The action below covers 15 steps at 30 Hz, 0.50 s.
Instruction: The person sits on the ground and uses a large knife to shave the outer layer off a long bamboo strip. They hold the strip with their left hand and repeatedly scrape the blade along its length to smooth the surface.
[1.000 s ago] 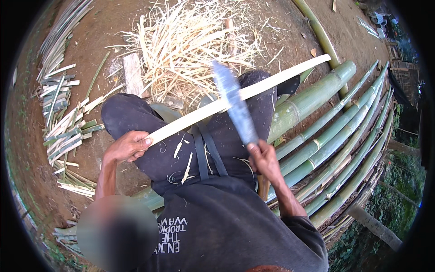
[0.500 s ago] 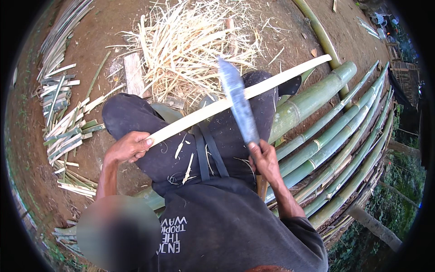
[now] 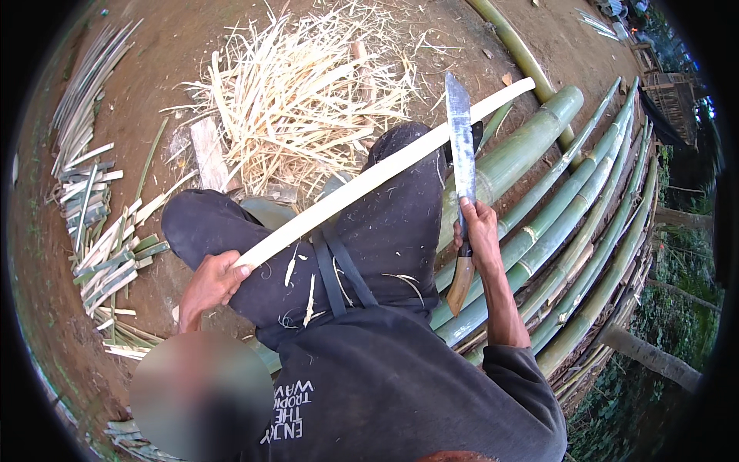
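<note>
From my remote post I saw the left hand (image 3: 214, 279) pinching the pale strip's (image 3: 346, 192) near-left end; it slanted far right across the legs (image 3: 392, 231). The right hand (image 3: 480, 229) gripped the machete (image 3: 462, 138) where blade met handle (image 3: 459, 286); slipping there, I judged, could cut fingers.

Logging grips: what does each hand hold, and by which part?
Left hand: the pale strip, by its near end. Right hand: the knife, around where blade meets handle.

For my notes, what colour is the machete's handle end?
The machete's handle end is brown; see the head view.
</note>
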Available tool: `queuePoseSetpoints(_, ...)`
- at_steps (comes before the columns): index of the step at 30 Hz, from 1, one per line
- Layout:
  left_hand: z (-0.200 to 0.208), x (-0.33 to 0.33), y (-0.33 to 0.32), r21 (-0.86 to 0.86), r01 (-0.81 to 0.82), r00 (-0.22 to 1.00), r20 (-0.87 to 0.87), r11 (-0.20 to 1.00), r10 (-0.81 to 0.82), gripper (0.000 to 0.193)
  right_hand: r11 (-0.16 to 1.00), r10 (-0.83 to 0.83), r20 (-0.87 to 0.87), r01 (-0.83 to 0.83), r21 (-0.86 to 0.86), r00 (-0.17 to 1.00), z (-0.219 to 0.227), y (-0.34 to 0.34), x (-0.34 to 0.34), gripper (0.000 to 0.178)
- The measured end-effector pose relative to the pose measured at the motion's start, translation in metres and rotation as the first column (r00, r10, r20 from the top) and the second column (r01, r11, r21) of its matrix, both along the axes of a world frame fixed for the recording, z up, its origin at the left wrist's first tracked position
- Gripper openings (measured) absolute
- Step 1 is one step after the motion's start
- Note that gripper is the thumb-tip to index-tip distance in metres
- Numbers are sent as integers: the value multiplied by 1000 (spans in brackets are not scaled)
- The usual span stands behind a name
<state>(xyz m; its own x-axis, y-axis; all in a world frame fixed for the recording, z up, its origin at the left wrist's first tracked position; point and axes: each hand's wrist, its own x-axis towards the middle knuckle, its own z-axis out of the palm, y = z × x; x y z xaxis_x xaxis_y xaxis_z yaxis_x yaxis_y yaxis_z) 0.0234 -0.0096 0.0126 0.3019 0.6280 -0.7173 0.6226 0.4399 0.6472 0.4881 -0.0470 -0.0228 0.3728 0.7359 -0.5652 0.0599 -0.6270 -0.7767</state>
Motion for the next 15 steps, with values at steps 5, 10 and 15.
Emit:
queuePoseSetpoints(5,-1,0,2,29,28,1000,1,999,-28,46,930,347,31,-340,-141,937,11,-18,-31,32)
queuePoseSetpoints(10,-5,-3,0,19,16,1000,3,1000,-16,46,998,56,-34,-56,3,998,-1,-6,1,32)
queuePoseSetpoints(15,0,1,1,-24,-12,1000,-4,1000,12,42,907,378,-61,-383,-179,924,14,-30,-35,35)
